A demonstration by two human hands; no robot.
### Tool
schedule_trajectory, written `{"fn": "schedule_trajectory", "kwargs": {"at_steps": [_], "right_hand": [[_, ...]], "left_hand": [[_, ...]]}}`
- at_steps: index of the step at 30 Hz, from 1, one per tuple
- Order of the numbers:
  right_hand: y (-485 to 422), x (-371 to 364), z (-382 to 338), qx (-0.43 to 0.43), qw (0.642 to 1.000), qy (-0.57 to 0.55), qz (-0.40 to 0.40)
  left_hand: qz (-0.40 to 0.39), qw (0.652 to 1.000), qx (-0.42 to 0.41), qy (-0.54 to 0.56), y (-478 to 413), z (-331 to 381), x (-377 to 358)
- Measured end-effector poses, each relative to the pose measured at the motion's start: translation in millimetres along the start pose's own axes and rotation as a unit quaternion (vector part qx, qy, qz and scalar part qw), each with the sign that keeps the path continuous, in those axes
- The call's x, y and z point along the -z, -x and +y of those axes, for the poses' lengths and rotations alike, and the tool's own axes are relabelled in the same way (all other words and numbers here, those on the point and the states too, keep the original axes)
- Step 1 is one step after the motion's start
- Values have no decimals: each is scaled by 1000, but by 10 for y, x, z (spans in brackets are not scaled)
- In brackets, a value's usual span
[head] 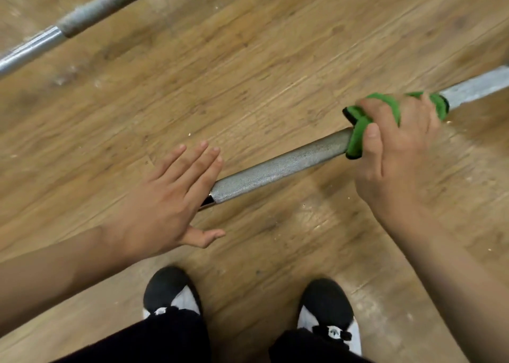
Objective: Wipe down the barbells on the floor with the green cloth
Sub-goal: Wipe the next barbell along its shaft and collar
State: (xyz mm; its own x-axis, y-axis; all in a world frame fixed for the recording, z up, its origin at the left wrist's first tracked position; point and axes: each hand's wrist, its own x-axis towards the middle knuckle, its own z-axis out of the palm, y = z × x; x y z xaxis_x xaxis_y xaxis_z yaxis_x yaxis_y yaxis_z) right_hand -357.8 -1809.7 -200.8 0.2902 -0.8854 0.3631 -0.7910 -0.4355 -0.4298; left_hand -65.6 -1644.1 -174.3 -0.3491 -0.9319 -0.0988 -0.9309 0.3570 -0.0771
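Wood-plank floor [248, 73]: wide bare strip between the two bars, and more bare floor between the near bar and the black-and-white shoes [170, 291] at the bottom edge.

Near knurled grey steel barbell [275, 167] lies on the floor. Its long axis is diagonal, low at the left and rising to the right, and it runs out of frame at the right edge. Its lower-left stretch is hidden under the left hand.

Second steel barbell with a dull grey knurled section [91, 18] sits top left, roughly parallel and well apart. It is cut off by the left and top edges.

Green cloth with a dark hem [358, 139] is wrapped round the near bar, right of centre.

Right hand [396, 156]: fingers curled over the top, thumb on the near side, gripping cloth and bar together. It is motion-blurred.

Left hand [165, 205]: palm down, fingers straight and slightly spread, thumb out, holding nothing. It is over the bar; can't tell if it actually touches.
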Motion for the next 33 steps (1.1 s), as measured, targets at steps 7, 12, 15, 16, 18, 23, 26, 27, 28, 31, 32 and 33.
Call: {"fn": "schedule_trajectory", "kwargs": {"at_steps": [7, 12, 15, 16, 18, 23, 26, 27, 28, 31, 32, 33], "right_hand": [[364, -272, -909, 110, 990, -7, -83], [-16, -110, -208, 217, 969, 42, -106], [-116, -106, -106, 91, 994, 38, -44], [-110, -152, -212, 47, 998, 28, -19], [-9, -293, -607, -28, 999, -6, 20], [476, -520, -1370, 166, 982, -12, -86], [294, -511, -956, 303, 949, 23, -84], [203, -494, -723, 328, 942, 35, -71], [128, -457, -492, 321, 944, 41, -59], [6, -336, -100, 203, 978, 45, -22], [10, -324, -135, 153, 988, 35, -12], [24, -333, -259, 96, 995, 22, 8]], "left_hand": [[39, 999, 4, 18, -59, -142, -77], [58, 998, 17, 19, -32, -253, -73], [91, 995, 9, 31, 21, -266, -1], [93, 995, -7, 39, 70, -271, 8], [83, 995, -29, 51, 220, -302, -12], [70, 995, -29, 68, 392, -385, -17], [65, 995, -35, 73, 405, -361, -13], [57, 996, -35, 67, 409, -361, -20], [48, 996, -40, 62, 413, -367, -25], [39, 996, -53, 62, 404, -383, -42], [38, 996, -54, 62, 399, -381, -41], [38, 996, -54, 62, 399, -373, -39]]}}
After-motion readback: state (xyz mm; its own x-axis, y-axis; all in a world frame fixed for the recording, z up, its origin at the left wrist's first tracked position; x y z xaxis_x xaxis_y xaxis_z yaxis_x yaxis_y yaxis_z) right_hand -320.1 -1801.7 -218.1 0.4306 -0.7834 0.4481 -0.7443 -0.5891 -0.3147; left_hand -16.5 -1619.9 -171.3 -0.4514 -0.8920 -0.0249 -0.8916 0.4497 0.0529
